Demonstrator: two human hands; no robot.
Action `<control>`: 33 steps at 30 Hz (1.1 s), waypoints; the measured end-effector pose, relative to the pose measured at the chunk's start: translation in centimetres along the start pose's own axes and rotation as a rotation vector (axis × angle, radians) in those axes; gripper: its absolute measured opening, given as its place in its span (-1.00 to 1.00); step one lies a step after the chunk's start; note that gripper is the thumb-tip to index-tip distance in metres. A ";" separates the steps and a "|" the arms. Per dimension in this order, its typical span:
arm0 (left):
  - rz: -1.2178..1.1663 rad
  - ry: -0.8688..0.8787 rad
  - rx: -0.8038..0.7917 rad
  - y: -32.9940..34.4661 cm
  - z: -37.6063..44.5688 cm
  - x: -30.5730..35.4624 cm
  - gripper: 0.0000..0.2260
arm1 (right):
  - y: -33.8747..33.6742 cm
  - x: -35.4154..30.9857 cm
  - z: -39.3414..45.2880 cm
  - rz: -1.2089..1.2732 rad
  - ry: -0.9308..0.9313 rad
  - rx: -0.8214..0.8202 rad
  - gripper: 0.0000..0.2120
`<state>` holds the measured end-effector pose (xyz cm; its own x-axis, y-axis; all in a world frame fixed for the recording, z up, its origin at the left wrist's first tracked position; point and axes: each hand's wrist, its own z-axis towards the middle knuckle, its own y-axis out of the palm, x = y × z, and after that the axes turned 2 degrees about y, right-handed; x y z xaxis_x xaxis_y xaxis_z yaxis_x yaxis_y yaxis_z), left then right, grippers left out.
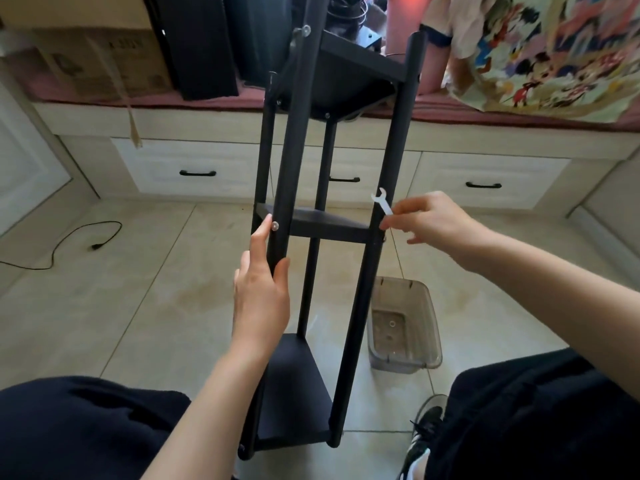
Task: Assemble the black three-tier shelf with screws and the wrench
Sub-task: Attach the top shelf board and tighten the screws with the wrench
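A clear plastic bin (403, 327) sits on the tiled floor (145, 306); a black cable (65, 244) trails nearby, before white drawers (194, 168) topped by a cardboard box (100, 60)

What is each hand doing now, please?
Left hand: open, fingers straight along a black post of the shelf.
Right hand: closed, pinching the small white wrench.
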<state>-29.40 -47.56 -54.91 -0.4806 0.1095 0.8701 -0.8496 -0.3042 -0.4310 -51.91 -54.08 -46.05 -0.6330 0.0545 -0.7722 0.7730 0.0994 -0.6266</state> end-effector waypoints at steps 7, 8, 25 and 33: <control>-0.059 0.021 0.082 0.7 0.0 -1.0 -0.47 | 0.5 -1.3 2.2 0.452 0.002 -0.069 -0.90; -0.071 0.021 0.090 0.8 0.1 -1.1 -0.47 | 0.7 -1.3 2.4 0.503 0.003 -0.066 -0.88; -0.148 -0.070 0.206 0.1 0.8 -4.1 -0.49 | 4.4 -4.4 2.1 0.665 -0.123 -0.036 -0.84; -0.191 -0.093 0.196 0.0 1.9 -4.7 -0.54 | 4.3 -4.5 1.7 0.717 -0.085 -0.017 -0.86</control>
<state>-26.69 -49.89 -58.51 -0.2864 0.0981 0.9531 -0.8601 -0.4645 -0.2107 -45.60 -55.60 -45.44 0.0362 0.0352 -0.9987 0.9957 0.0839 0.0391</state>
